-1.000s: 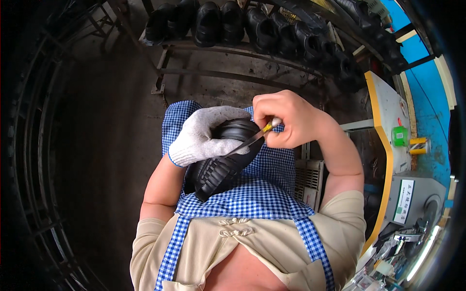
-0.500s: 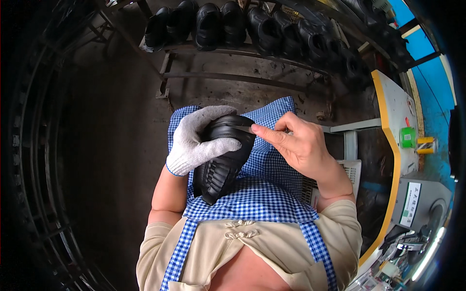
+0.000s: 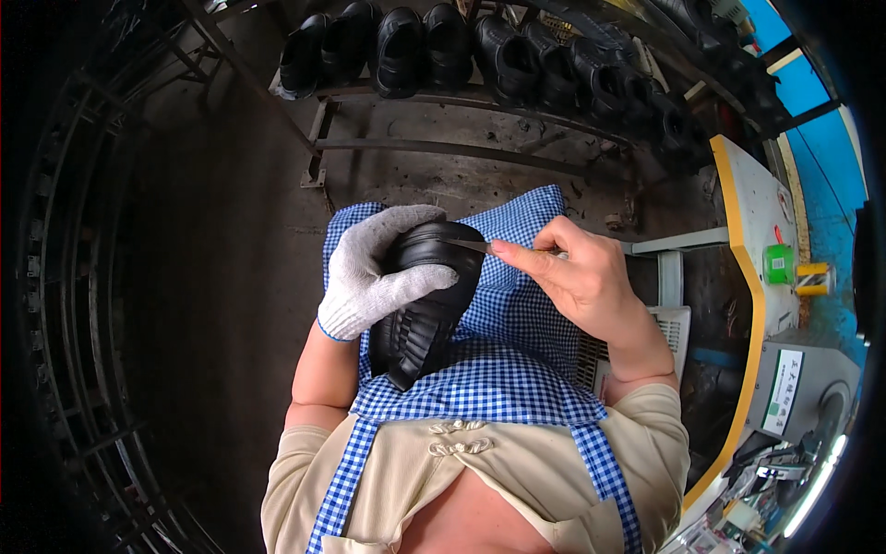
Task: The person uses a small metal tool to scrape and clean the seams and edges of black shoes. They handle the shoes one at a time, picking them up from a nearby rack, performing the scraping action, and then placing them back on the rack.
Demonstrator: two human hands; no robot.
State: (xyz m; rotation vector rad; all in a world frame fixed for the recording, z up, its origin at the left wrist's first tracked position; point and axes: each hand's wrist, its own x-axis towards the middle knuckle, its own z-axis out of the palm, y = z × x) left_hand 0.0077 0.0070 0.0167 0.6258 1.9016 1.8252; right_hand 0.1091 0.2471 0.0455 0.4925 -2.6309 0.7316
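A black shoe (image 3: 420, 309) is held over my lap, on a blue-and-white checked apron (image 3: 508, 369). Wrapped around the shoe's far end is my left hand (image 3: 383, 268), in a pale knitted glove with a blue cuff edge. My bare right hand (image 3: 577, 272) is closed in a pinch on a thin, pointed metal blade (image 3: 471, 245). The blade's tip lies against the shoe's side, near the seam between sole and upper. Its handle, if there is one, is hidden inside my fingers.
Several black shoes (image 3: 399, 55) stand on a metal rack (image 3: 461, 152) ahead. To the right is a yellow-edged white table (image 3: 752, 249) with a green tape roll (image 3: 778, 264), a yellow roll (image 3: 814, 279) and a grey machine (image 3: 803, 388). A white plastic crate (image 3: 672, 337) sits beside my right forearm.
My right hand has drawn slightly to the right, and more of the blade now shows. The left hand and the shoe have hardly moved.
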